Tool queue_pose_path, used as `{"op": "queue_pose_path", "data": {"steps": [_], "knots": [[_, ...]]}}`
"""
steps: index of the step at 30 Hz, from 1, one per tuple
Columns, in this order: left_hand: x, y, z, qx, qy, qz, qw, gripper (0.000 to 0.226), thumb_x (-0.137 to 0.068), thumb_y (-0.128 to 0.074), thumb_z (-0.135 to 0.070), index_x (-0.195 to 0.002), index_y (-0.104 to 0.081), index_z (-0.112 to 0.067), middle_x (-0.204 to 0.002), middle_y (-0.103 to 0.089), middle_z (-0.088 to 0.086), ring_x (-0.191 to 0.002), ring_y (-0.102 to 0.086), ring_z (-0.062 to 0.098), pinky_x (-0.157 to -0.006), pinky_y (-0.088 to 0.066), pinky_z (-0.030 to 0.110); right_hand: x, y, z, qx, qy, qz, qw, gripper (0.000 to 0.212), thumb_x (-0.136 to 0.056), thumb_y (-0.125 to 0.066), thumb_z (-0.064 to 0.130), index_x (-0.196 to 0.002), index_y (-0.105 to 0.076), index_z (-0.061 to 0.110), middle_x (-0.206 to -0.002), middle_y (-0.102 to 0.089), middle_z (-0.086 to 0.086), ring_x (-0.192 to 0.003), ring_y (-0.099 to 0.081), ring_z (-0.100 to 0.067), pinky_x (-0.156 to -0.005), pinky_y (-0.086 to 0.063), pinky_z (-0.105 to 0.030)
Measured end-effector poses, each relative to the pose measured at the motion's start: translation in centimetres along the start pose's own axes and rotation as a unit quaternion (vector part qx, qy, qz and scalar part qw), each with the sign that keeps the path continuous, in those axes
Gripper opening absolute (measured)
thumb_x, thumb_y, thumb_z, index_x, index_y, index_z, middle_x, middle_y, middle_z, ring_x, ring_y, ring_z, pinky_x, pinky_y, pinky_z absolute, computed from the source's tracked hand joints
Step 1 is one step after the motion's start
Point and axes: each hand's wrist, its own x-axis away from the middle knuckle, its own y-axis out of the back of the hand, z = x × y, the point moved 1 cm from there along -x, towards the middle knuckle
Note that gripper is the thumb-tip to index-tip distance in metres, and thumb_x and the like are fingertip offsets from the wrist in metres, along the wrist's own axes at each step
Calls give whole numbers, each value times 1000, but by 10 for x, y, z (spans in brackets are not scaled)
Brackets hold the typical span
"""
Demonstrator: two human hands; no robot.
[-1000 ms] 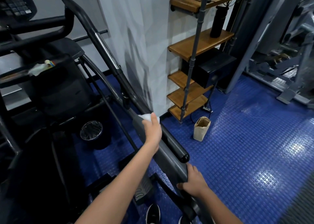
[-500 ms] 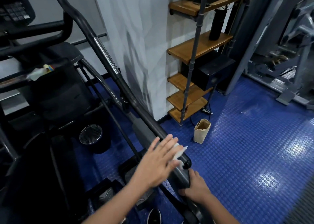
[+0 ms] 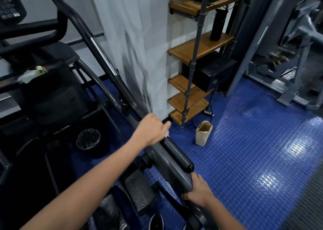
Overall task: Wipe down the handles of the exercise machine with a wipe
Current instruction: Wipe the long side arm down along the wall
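A long dark handle bar [image 3: 176, 156] of the exercise machine runs from the upper left down to the lower middle, ending in a black rounded grip. My left hand [image 3: 151, 129] is curled over the bar partway up, pressing a white wipe [image 3: 167, 134] of which only a small corner shows under the fingers. My right hand [image 3: 199, 191] grips the grey lower section of the same bar near the bottom of the view.
The machine's black body, console [image 3: 10, 8] and foot pedals [image 3: 139, 189] fill the left. A wooden shelf unit [image 3: 197, 55] stands against the white wall, a paper bag [image 3: 203, 132] on the blue studded floor. Grey gym equipment [image 3: 297, 58] stands at the right.
My left hand has slid back up the bar from near its black end and closed over it, hiding most of the wipe. My right hand has kept its grip.
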Motion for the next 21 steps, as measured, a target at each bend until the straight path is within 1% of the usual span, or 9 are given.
{"op": "queue_pose_path", "data": {"steps": [2,6,8,10,12,15,16,18,21], "knots": [[17,-1,-42,-12,-79,-13,997,47,-100,-37,-23,-54,-38,-14,-44,-50,4,-46,-43,23,-75,-48,39,0,0,0,8,-2,-4,1000,106,-62,-71,52,-151,-22,24,-136,-39,0,-124,-40,-22,-102,-39,-34],[53,-7,-104,39,-105,-48,993,52,-103,-31,-32,-59,-54,-17,-53,-46,-5,-54,-40,15,-85,-43,37,-1,-1,0,7,-4,-9,1000,105,-57,-72,56,-147,-27,25,-133,-41,2,-123,-42,-22,-103,-40,-36],[70,-15,-117,53,-127,-71,988,47,-105,-30,-35,-72,-60,-21,-68,-52,-7,-69,-46,14,-99,-38,34,-4,-5,-4,4,-4,-11,1000,105,-52,-69,58,-145,-29,28,-133,-44,3,-122,-46,-22,-102,-43,-37],[84,-26,-113,57,-165,-85,981,37,-107,-33,-39,-92,-64,-24,-92,-60,-7,-97,-56,15,-112,-31,34,-6,-7,-7,0,1,-17,1000,107,-50,-68,58,-145,-28,31,-132,-45,6,-120,-50,-19,-99,-46,-35],[90,-34,-98,15,-215,-87,973,30,-107,-36,-44,-113,-61,-29,-118,-61,-7,-126,-51,17,-118,-27,35,-3,-5,-5,-8,3,-18,1000,101,-54,-71,52,-143,-30,29,-130,-45,4,-119,-49,-18,-99,-44,-31],[83,-35,-71,-24,-230,-32,972,41,-105,-27,-53,-132,-51,-33,-134,-55,-7,-141,-39,15,-121,-18,36,-1,-2,-3,2,3,-17,1000,98,-53,-72,52,-140,-36,26,-124,-45,3,-115,-47,-19,-98,-43,-32],[79,-31,-64,-6,-204,-31,979,43,-105,-24,-52,-131,-52,-32,-132,-56,-8,-140,-39,13,-121,-15,35,-1,-1,-2,7,6,-15,1000,102,-52,-72,54,-143,-34,27,-125,-45,2,-116,-47,-20,-98,-43,-33],[69,-21,-52,37,-129,-54,989,41,-107,-23,-45,-114,-60,-30,-115,-62,-10,-128,-48,10,-122,-11,30,-1,0,-1,11,5,-11,1000,109,-52,-71,55,-148,-27,29,-128,-43,2,-119,-46,-21,-99,-41,-33],[55,-3,-54,26,-44,-81,995,43,-105,-29,-36,-80,-61,-25,-79,-57,-12,-88,-55,6,-121,-17,32,-1,1,0,13,5,-6,1000,108,-56,-72,54,-149,-25,28,-129,-41,2,-119,-44,-22,-100,-41,-34]]}}
